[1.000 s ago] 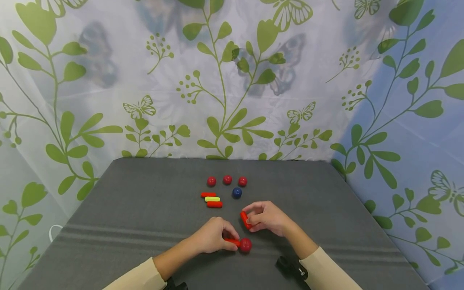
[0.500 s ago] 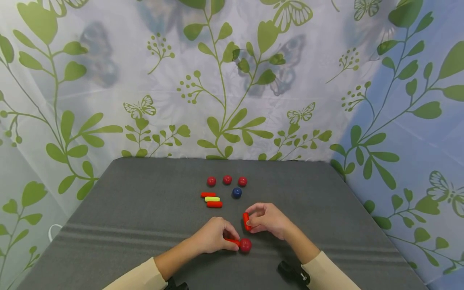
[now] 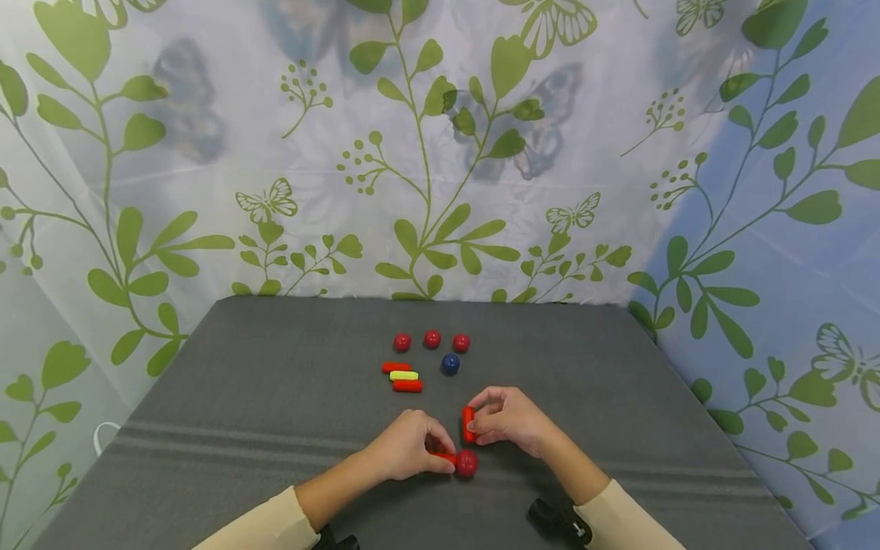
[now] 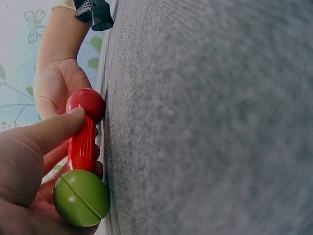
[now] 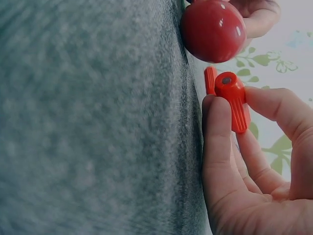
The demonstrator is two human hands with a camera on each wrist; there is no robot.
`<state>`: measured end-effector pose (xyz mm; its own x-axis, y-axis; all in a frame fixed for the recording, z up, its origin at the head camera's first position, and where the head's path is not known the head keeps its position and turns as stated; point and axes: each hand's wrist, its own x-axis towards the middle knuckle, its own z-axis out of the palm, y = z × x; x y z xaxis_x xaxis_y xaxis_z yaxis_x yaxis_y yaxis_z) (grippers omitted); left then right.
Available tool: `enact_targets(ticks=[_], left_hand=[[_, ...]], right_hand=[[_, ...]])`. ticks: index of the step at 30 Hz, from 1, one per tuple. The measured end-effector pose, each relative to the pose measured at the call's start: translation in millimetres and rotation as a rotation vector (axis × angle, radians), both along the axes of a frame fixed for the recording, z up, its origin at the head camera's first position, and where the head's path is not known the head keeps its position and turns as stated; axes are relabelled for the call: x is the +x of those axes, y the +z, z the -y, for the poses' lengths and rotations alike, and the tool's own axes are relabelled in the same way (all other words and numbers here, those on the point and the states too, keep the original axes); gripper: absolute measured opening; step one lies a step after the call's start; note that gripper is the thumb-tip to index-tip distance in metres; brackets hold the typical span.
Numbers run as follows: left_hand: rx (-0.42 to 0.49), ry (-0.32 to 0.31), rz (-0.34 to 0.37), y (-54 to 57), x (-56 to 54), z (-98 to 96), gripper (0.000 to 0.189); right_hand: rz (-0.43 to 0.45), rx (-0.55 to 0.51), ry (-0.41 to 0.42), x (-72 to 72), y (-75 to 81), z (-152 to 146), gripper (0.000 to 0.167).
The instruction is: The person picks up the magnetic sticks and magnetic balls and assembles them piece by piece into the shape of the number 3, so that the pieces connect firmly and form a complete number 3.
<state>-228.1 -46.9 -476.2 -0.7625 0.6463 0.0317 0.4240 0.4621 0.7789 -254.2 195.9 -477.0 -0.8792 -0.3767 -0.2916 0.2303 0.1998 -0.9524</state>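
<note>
My left hand (image 3: 412, 444) grips a red ribbed rod (image 4: 82, 147) low over the cloth, with thumb and fingers on either side. A red ball (image 3: 467, 464) sits on one end of this rod. At its other end a green ball (image 4: 81, 198) shows in the left wrist view; the head view hides it behind the hand. My right hand (image 3: 507, 418) pinches a second red rod (image 5: 237, 105) between thumb and fingertips. That rod's near end has a grey, metallic-looking centre and faces the red ball, apart from it.
Farther back on the grey cloth-covered table (image 3: 289, 359) lie three red balls (image 3: 432, 338) in a row and a blue ball (image 3: 450, 364). Left of the blue ball, a yellow rod (image 3: 403, 376) lies between two red rods (image 3: 408, 386). A patterned curtain (image 3: 440, 153) rises behind.
The rod in my right hand has turned from slanted to pointing almost straight at the red ball, and has come slightly nearer to it. My left hand stays in place.
</note>
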Motion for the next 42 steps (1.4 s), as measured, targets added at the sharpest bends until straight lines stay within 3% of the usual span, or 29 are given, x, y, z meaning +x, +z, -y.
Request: enact_targets(ticks=[26, 42], left_hand=[[-0.003, 0.006, 0.0, -0.5, -0.4, -2.8, 0.009], [-0.017, -0.012, -0.02, -1.0, -1.2, -5.1, 0.011]], right_hand=[[0.103, -0.051, 0.023, 3.6, -6.4, 2.1, 0.038], [0.121, -0.061, 0.015, 6.3, -5.7, -0.8, 0.04]])
